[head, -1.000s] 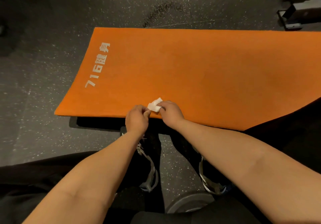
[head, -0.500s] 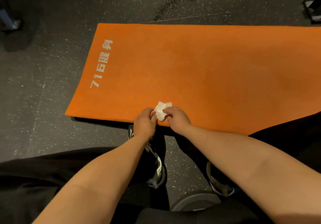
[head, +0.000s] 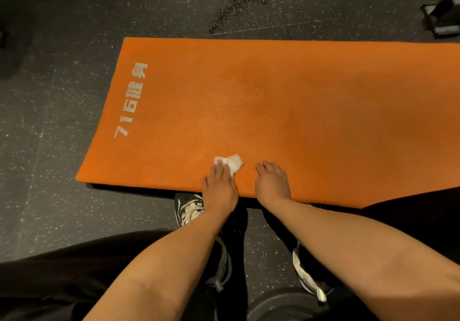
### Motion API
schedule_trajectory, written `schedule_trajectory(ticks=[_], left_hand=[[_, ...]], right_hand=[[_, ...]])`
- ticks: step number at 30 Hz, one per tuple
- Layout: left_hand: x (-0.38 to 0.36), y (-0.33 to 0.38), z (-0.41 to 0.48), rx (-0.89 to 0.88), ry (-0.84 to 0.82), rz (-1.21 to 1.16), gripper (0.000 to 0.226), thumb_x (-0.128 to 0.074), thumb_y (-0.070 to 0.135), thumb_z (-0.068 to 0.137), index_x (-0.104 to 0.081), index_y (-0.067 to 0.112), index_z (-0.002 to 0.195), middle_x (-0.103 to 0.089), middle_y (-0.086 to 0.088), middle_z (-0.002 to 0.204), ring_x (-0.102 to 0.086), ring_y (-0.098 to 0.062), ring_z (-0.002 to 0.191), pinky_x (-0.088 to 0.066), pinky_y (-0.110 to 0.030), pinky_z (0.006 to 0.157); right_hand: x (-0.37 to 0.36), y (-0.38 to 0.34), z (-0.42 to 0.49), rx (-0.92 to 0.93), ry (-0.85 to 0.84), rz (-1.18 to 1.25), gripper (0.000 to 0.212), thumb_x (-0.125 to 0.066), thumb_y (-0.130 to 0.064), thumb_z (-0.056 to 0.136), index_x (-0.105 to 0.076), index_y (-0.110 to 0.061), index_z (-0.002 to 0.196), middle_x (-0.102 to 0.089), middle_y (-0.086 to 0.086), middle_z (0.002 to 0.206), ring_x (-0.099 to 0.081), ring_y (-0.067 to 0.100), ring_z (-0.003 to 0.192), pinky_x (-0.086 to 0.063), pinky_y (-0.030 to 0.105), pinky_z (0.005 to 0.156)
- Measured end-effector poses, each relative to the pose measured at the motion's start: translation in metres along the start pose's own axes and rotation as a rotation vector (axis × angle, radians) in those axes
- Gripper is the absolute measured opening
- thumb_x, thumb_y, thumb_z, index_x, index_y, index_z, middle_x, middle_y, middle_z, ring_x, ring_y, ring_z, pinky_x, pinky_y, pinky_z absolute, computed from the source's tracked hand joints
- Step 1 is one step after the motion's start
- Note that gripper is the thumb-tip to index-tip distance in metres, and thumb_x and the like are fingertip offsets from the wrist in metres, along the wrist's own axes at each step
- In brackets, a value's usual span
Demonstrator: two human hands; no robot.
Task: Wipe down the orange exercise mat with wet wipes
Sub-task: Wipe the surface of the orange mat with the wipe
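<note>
Orange exercise mat [head: 286,101] flat on the dark speckled floor [head: 57,101], long axis running left to right across the view, near long edge just ahead of the shoes [head: 189,208]. White lettering [head: 130,101] printed along the left short end.

Crumpled white wet wipe [head: 235,165] lying on the mat close to that near edge, pinned under the left hand [head: 219,188]. Fingers [head: 220,168] straight and together, pressing down on the wipe's left part, not curled round it. Right part of the wipe sticking out bare beyond the fingertips. Right hand [head: 272,185] palm down on bare mat just to the right, fingers loosely extended, holding nothing, apart from the wipe.

Judged as the start of a wiping stroke, most of the surface not yet covered. Bulk of the mat stretching away forward and far to the right of the fingers, only a short stretch to the left. Left hand already on the wipe, so likely the one to push it. Sweeps along the long axis probably the most efficient. Faint darker patches [head: 249,81] mid-mat, possibly damp, hard to tell.
</note>
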State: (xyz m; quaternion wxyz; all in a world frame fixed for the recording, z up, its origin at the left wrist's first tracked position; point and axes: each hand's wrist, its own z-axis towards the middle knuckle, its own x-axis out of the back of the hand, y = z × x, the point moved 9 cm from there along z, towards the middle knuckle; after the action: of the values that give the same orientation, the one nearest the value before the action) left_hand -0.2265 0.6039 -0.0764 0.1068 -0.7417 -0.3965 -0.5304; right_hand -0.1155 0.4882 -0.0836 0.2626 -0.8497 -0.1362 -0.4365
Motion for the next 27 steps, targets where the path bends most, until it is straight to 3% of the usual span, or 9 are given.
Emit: schedule_trajectory(ticks=[2,5,11,14,20,22,27], left_hand=[[0.005,-0.018,0.011,0.104,0.025,-0.006,0.053,-0.023,0.031,0.108,-0.017,0.015,0.159,0.000,-0.005,0.169,0.004,-0.024,0.155,-0.007,-0.051,0.124],[0.001,-0.019,0.020,0.095,0.001,-0.005,0.053,-0.024,0.029,0.108,-0.021,0.014,0.158,-0.008,-0.005,0.169,-0.004,-0.021,0.155,-0.010,-0.050,0.123],[-0.032,0.042,-0.004,-0.159,-0.180,-0.015,0.054,-0.015,0.036,0.110,-0.005,0.024,0.161,0.006,0.004,0.168,0.010,-0.012,0.154,0.012,-0.047,0.121],[-0.031,0.042,-0.004,-0.202,-0.176,0.038,0.054,-0.014,0.038,0.109,-0.006,0.027,0.161,0.002,0.006,0.169,0.007,-0.011,0.154,0.013,-0.051,0.120],[-0.004,-0.006,0.021,0.114,-0.108,-0.022,0.055,-0.014,0.037,0.108,-0.009,0.023,0.161,0.002,0.002,0.169,0.006,-0.016,0.155,0.006,-0.056,0.120],[-0.005,-0.005,0.021,0.138,-0.126,-0.041,0.055,-0.014,0.036,0.108,-0.008,0.021,0.161,0.003,0.000,0.169,0.007,-0.017,0.155,0.005,-0.057,0.121],[-0.028,0.054,-0.008,-0.095,-0.186,-0.052,0.055,-0.012,0.041,0.109,-0.005,0.027,0.161,0.007,0.004,0.169,0.010,-0.014,0.154,0.010,-0.055,0.120]], right_hand=[[-0.004,0.001,0.002,-0.003,-0.013,-0.002,0.053,-0.036,-0.019,0.106,-0.028,-0.023,0.158,-0.020,0.002,0.167,-0.012,0.024,0.154,-0.010,0.038,0.125],[-0.006,0.003,0.006,0.003,-0.029,0.019,0.052,-0.036,-0.019,0.107,-0.029,-0.023,0.158,-0.021,0.001,0.167,-0.012,0.022,0.154,-0.010,0.037,0.125],[-0.007,0.008,0.006,-0.017,-0.023,0.156,0.051,-0.036,-0.018,0.107,-0.032,-0.020,0.158,-0.023,0.001,0.167,-0.012,0.020,0.155,-0.009,0.034,0.125],[-0.004,0.014,0.006,-0.029,-0.001,0.224,0.050,-0.036,-0.013,0.107,-0.035,-0.018,0.157,-0.025,0.000,0.166,-0.014,0.017,0.154,-0.009,0.029,0.124],[0.000,0.012,0.000,0.018,-0.009,0.188,0.053,-0.038,-0.008,0.105,-0.034,-0.017,0.157,-0.020,0.003,0.167,-0.011,0.020,0.155,-0.014,0.032,0.125],[0.001,0.013,-0.003,0.036,-0.023,0.154,0.054,-0.039,-0.009,0.104,-0.033,-0.018,0.157,-0.018,0.004,0.167,-0.009,0.022,0.155,-0.014,0.035,0.125],[0.014,0.033,-0.018,-0.063,0.088,0.032,0.052,-0.039,-0.022,0.104,-0.034,-0.025,0.156,-0.019,0.006,0.166,-0.008,0.025,0.154,-0.007,0.043,0.125]])
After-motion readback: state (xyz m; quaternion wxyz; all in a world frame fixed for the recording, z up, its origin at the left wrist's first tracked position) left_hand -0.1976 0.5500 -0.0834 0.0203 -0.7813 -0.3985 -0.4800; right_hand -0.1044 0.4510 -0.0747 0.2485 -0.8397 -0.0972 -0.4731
